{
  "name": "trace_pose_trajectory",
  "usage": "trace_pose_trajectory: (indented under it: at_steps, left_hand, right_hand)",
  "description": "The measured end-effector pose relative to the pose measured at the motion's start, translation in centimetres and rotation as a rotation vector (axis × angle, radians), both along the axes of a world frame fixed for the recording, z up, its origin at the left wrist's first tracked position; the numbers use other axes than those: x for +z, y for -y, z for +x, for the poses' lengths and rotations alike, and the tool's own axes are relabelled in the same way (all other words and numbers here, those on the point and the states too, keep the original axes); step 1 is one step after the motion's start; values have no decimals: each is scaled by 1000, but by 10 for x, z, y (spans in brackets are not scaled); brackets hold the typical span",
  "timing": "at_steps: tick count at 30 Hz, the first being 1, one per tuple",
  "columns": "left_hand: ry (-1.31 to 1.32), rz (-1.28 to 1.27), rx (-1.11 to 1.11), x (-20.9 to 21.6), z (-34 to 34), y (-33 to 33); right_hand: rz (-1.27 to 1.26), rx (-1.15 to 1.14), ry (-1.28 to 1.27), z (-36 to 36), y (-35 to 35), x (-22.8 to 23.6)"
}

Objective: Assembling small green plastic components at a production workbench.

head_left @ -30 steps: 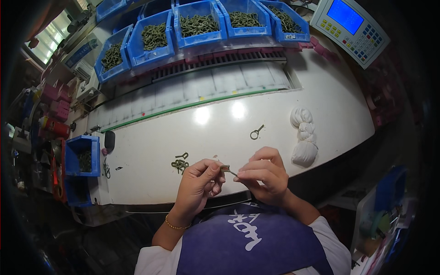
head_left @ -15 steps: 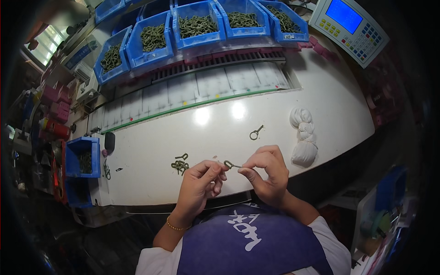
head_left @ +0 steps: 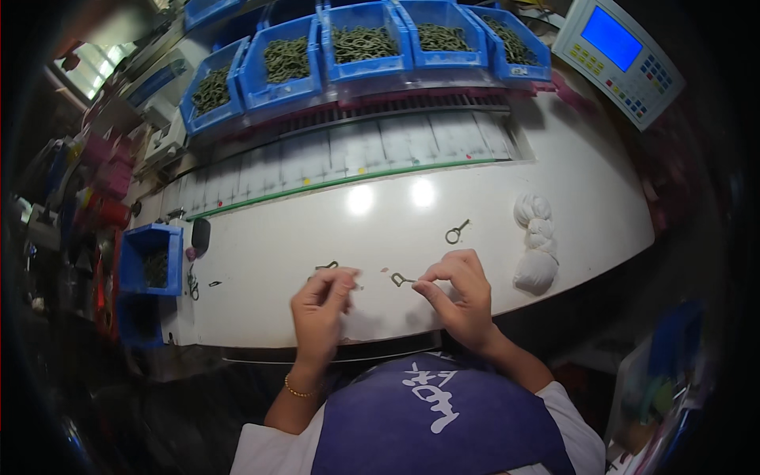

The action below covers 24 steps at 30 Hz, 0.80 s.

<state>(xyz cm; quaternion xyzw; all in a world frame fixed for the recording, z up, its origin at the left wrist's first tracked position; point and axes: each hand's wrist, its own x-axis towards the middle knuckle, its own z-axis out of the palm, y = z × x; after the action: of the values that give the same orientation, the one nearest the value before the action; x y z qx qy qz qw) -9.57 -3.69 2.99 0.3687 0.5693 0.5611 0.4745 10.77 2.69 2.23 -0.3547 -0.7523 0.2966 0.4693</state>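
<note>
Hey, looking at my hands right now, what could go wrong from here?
The green looped piece might slip or twist, since your right hand pinches it only by its stem.
Your left hand could nudge the partly hidden green piece at its fingers.
The loose ring-ended piece could get knocked, as it lies just beyond your right hand.
</note>
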Motion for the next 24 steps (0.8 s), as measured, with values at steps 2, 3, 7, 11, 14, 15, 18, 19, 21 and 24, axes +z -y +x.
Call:
trace_pose_trajectory:
  at_steps: [2,3,7,11,14,15,18,19,21,24]
  left_hand:
    - [-210,35,133,-6,-43,11]
    - [-503,26,149,-4,-67,20]
    - [-1228,-114,-1,-4,-139,70]
    - [-1290,-216,-109,39,-142,98]
    - [-1274,-179,-137,87,-137,106]
    - [-1285,-155,-128,101,-141,106]
    - [-1183,-151,-286,145,-152,100]
    - [-1189,-138,-283,154,-158,96]
    - [-1100,-100,-399,169,-167,84]
    - [-517,-111,-213,205,-164,48]
  right_hand:
    - [-21,48,47,-24,3,-12]
    - [-41,84,94,-38,5,-16]
    - [-28,209,74,-111,24,-3]
    - [-36,333,62,-174,35,32]
    - [20,478,122,-182,53,75]
    - [-27,553,147,-181,57,90]
    - [-301,724,224,-167,61,135]
    - [-289,718,224,-162,61,141]
    - [-242,607,61,-147,58,151]
    - [97,309,383,-111,45,175]
